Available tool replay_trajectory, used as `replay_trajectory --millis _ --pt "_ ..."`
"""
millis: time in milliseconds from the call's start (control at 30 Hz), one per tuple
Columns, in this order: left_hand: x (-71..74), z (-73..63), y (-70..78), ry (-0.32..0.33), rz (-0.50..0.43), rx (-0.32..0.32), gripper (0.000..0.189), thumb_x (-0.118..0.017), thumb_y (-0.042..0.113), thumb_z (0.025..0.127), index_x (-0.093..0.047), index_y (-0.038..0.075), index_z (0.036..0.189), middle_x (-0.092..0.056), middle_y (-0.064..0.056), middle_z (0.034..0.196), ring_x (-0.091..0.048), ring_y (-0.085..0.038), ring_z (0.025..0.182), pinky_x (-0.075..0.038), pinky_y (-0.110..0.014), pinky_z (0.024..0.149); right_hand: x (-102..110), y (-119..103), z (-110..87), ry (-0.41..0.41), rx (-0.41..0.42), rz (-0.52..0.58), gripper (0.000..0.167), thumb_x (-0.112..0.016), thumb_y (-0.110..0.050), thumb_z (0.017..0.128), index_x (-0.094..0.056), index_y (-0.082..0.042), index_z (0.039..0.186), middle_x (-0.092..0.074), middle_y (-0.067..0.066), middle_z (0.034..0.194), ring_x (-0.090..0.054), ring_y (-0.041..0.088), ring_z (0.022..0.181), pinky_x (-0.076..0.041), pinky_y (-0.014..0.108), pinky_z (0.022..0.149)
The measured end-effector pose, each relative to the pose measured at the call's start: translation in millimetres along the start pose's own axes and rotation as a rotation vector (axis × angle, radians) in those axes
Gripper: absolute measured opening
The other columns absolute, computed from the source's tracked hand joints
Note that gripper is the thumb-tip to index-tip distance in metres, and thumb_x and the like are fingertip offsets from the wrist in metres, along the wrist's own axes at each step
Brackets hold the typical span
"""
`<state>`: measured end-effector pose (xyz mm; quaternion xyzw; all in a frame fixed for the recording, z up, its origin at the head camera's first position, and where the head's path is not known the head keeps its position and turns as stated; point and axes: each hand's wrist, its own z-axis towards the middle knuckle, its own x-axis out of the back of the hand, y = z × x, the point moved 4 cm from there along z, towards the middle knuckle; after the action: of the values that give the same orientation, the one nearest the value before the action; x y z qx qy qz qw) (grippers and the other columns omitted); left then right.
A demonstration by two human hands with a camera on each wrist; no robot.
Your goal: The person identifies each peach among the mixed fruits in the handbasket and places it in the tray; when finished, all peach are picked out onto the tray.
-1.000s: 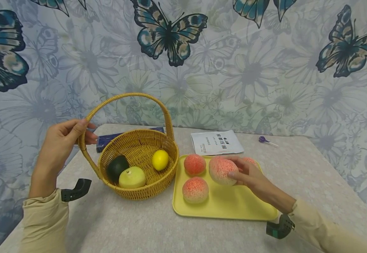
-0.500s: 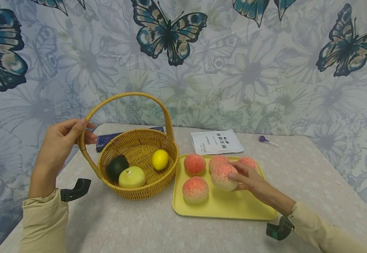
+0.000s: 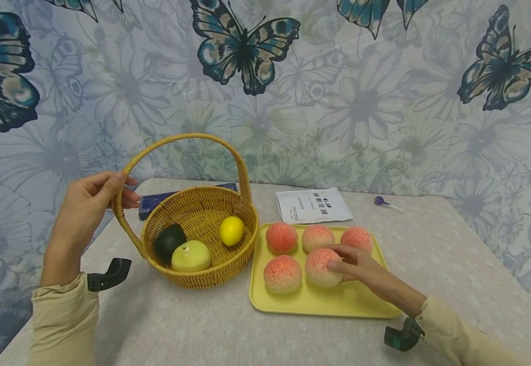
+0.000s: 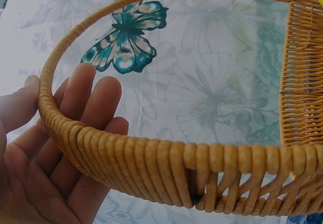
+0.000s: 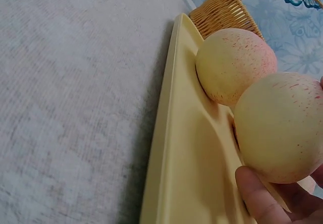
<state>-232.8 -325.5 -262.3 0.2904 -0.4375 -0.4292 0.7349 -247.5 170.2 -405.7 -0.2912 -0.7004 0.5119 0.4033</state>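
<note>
My left hand (image 3: 89,206) holds the handle (image 4: 126,156) of a wicker basket (image 3: 201,279) between thumb and fingers. Inside the basket lie a dark green avocado-like fruit (image 3: 169,243), a pale yellow-green round fruit (image 3: 191,257) and a lemon (image 3: 232,231). Over the yellow tray (image 3: 320,306), my right hand (image 3: 361,267) grips a pink-speckled peach (image 3: 322,268) at its right side. In the right wrist view the thumb presses the gripped peach (image 5: 280,128), low over the tray; whether it touches the tray I cannot tell. Another peach (image 3: 283,274) sits to its left.
Along the tray's back stand a redder peach (image 3: 282,238), a peach (image 3: 318,237) and another peach (image 3: 357,238). Behind the tray lies a white printed packet (image 3: 314,206). A purple lollipop (image 3: 386,204) is at the back right. A dark blue box (image 3: 155,205) lies behind the basket.
The peach in my right hand has come toward me and down, from over the back row to the tray's front row. My left hand and the basket stay in place.
</note>
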Motion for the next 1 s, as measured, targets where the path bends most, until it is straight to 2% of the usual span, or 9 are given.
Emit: replay_trajectory --millis 300,467,733,1000 --pt "-0.2 0.0 -0.3 0.001 -0.012 -0.004 0.039 -0.05 0.027 0.1 -0.061 -0.01 0.109 -0.071 0.001 0.073 -0.07 -0.012 0.066 -0.053 -0.016 0.069 2.5 5.4 1.9 -0.001 0.04 -0.061 0.051 -0.064 -0.024 0.092 -0.049 -0.009 0.139 -0.05 0.012 0.135 -0.054 0.023 0.105 -0.051 0.037 0.08" --pt "-0.1 -0.1 -0.6 0.004 -0.003 0.001 0.04 -0.05 0.028 0.1 -0.061 -0.009 0.11 -0.071 0.001 0.073 -0.07 -0.012 0.066 -0.052 -0.015 0.069 2.1 8.9 2.4 -0.009 0.056 -0.08 0.048 -0.065 -0.023 0.092 -0.052 -0.013 0.137 -0.051 0.008 0.136 -0.054 0.024 0.108 -0.048 0.034 0.084" --pt "-0.4 -0.6 -0.3 -0.001 -0.077 -0.001 0.04 -0.052 0.026 0.1 -0.061 -0.012 0.108 -0.071 -0.001 0.072 -0.07 -0.013 0.065 -0.053 -0.016 0.069 -0.5 10.0 2.1 -0.025 0.092 -0.131 0.051 -0.064 -0.023 0.092 -0.049 -0.008 0.138 -0.052 0.011 0.135 -0.053 0.025 0.108 -0.046 0.032 0.087" --pt "0.0 -0.3 -0.2 -0.002 -0.063 0.007 0.039 -0.052 0.026 0.1 -0.061 -0.011 0.109 -0.071 -0.001 0.072 -0.07 -0.013 0.066 -0.053 -0.016 0.07 -1.5 11.7 -0.3 -0.037 0.035 -0.115 0.056 -0.064 -0.025 0.092 -0.045 -0.007 0.141 -0.045 0.014 0.142 -0.05 0.026 0.116 -0.042 0.036 0.09"
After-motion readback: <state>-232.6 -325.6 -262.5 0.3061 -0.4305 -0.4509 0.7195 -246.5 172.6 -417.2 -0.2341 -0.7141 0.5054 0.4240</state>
